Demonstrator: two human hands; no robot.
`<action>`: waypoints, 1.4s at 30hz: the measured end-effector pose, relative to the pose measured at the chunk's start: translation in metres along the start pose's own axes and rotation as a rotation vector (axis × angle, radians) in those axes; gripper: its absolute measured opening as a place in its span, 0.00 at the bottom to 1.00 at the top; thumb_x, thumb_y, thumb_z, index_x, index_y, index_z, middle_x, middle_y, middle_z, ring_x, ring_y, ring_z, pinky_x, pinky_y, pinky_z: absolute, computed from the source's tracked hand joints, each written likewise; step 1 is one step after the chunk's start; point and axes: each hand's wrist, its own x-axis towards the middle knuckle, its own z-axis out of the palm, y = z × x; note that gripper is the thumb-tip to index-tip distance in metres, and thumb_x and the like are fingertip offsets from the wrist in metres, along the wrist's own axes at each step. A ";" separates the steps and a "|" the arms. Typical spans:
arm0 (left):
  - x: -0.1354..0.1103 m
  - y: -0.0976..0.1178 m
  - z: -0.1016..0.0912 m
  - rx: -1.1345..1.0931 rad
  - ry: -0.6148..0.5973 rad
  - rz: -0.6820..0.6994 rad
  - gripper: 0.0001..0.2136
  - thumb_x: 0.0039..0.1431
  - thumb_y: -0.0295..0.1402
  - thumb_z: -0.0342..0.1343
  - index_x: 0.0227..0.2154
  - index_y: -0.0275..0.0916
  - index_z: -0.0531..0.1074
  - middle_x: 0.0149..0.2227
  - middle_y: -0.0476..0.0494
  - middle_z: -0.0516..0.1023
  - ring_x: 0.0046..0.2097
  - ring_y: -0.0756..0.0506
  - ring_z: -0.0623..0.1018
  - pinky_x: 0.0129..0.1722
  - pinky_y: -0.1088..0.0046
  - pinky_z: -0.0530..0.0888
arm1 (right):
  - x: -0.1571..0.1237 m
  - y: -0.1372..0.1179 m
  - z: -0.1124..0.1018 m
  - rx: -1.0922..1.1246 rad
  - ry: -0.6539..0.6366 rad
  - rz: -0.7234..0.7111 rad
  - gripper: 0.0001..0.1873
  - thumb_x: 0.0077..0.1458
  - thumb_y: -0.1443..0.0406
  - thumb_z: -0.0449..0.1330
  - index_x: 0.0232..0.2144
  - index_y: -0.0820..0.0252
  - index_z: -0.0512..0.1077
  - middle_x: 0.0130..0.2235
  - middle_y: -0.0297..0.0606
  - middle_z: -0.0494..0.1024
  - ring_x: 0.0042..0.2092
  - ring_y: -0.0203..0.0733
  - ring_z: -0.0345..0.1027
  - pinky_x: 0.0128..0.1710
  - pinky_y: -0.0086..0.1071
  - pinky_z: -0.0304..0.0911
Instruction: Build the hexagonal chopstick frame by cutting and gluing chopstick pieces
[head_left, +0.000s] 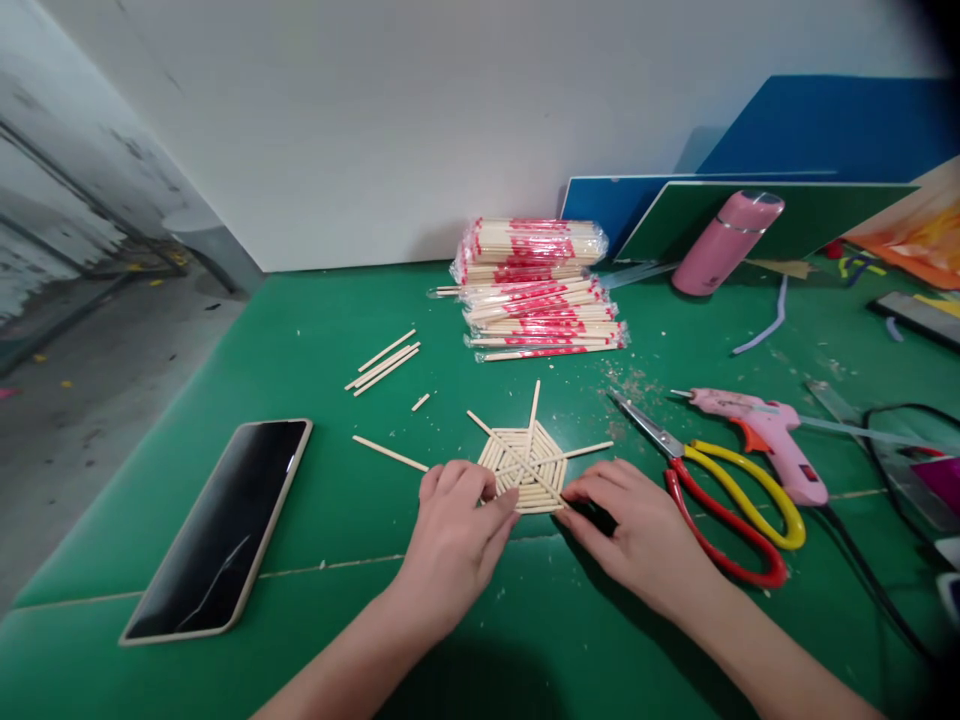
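A web-shaped piece of wooden chopsticks (527,467) lies flat on the green table, with cut lengths forming nested polygons and longer sticks radiating past its edge. My left hand (457,535) is closed on its lower left side, thumb and fingertips pressed together there and hiding part of it. At the lower right, my right hand (637,520) pinches the end of a diagonal chopstick (551,490) that crosses the piece. A longer chopstick (386,451) sticks out to the left, its inner end hidden behind my left hand.
Several loose chopsticks (384,367) and a short offcut (421,402) lie behind to the left. Wrapped chopsticks (540,290) are piled at the back. A phone (221,530) lies left; scissors (720,500), a pink glue gun (772,430) with cord, and a pink flask (727,245) are right.
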 end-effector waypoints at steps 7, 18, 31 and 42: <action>0.001 0.003 0.000 0.012 0.020 -0.041 0.09 0.56 0.31 0.47 0.30 0.42 0.74 0.29 0.45 0.67 0.35 0.46 0.63 0.33 0.65 0.60 | 0.000 -0.002 0.003 -0.020 -0.006 -0.011 0.07 0.53 0.65 0.53 0.27 0.59 0.70 0.28 0.36 0.70 0.33 0.38 0.61 0.33 0.32 0.55; -0.002 0.003 0.004 0.015 0.032 -0.052 0.10 0.55 0.30 0.47 0.32 0.42 0.74 0.29 0.44 0.67 0.34 0.46 0.64 0.33 0.65 0.59 | 0.005 0.000 0.001 0.027 -0.037 -0.028 0.07 0.52 0.66 0.55 0.25 0.59 0.71 0.25 0.35 0.70 0.30 0.37 0.60 0.31 0.30 0.55; -0.002 0.004 0.007 0.040 0.062 -0.085 0.08 0.54 0.30 0.49 0.31 0.43 0.74 0.28 0.45 0.69 0.34 0.46 0.65 0.34 0.65 0.60 | 0.006 0.000 0.000 0.076 -0.035 -0.003 0.07 0.51 0.66 0.55 0.24 0.58 0.71 0.25 0.34 0.70 0.30 0.37 0.61 0.30 0.30 0.55; 0.000 -0.002 -0.005 0.014 -0.008 0.004 0.12 0.52 0.33 0.52 0.40 0.38 0.69 0.38 0.41 0.72 0.42 0.42 0.65 0.42 0.59 0.62 | 0.005 0.002 0.000 0.071 -0.044 0.002 0.06 0.51 0.66 0.55 0.25 0.57 0.71 0.26 0.34 0.70 0.31 0.37 0.62 0.31 0.31 0.56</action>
